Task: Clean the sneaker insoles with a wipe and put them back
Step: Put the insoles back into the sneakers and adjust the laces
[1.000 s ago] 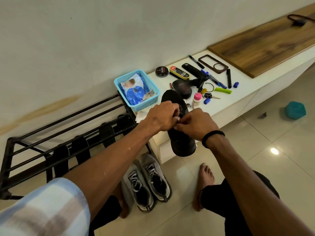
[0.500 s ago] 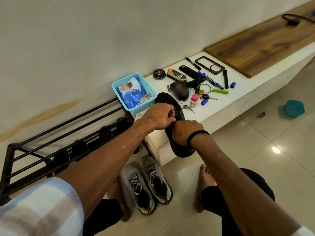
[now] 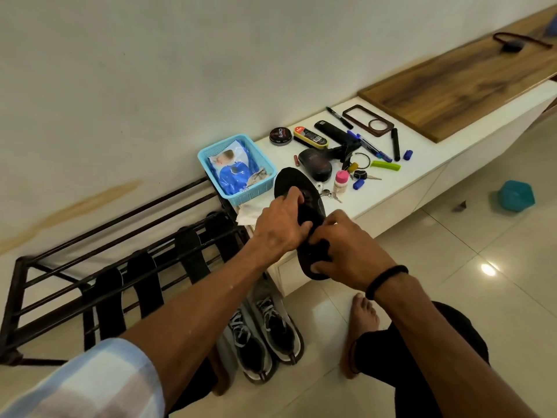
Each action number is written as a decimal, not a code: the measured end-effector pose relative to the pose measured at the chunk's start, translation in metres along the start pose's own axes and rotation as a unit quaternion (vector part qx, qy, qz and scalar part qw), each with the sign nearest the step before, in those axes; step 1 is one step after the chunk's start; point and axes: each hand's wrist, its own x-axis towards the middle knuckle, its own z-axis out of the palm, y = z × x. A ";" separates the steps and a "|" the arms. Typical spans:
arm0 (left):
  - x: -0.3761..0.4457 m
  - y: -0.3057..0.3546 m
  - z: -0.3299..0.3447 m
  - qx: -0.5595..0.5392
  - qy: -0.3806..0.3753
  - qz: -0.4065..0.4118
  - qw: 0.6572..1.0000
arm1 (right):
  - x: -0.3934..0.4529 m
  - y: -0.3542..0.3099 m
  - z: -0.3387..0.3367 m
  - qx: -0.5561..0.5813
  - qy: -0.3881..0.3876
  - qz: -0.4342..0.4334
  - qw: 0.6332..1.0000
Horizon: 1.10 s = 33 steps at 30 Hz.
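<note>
Black metal rack (image 3: 90, 267) stands at the left against the wall, with several dark insoles (image 3: 193, 257) laid across its bars. A plaid sleeve (image 3: 81, 384) covers the left upper arm in the lower left corner. On the floor (image 3: 452, 297) below the hands, a pair of grey sneakers (image 3: 262, 336) stands side by side, toes toward the camera. A blue basket (image 3: 238, 167) sits at the left end of the white counter (image 3: 428, 152) and holds a blue-and-white wipe pack (image 3: 233, 173). A crumpled white wipe (image 3: 248, 212) lies on the counter edge just beside the basket.

The left hand (image 3: 280, 227) grips the black insole (image 3: 301, 200) at its middle, fingers curled over the upper face. The insole is held in the air in front of the counter edge, toe end pointing up toward the basket, heel end down. The right hand (image 3: 349, 248) grips the heel end, thumb under the lower edge and fingers clenched on the top face. Whether a wipe lies under either hand cannot be told. A black band (image 3: 385, 280) circles the right wrist.

To the right, the counter carries a polish tin (image 3: 281, 136), a brush (image 3: 310, 137), pens (image 3: 370, 146), keys (image 3: 361, 176) and a small pink-capped bottle (image 3: 341, 182). A wooden board (image 3: 458, 86) lies farther right. A teal object (image 3: 512, 196) rests on the floor at the far right.
</note>
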 end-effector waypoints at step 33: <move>-0.322 -0.055 -0.212 -0.079 -0.078 -0.175 0.978 | -0.122 -0.272 0.004 -0.051 0.050 -0.169 0.983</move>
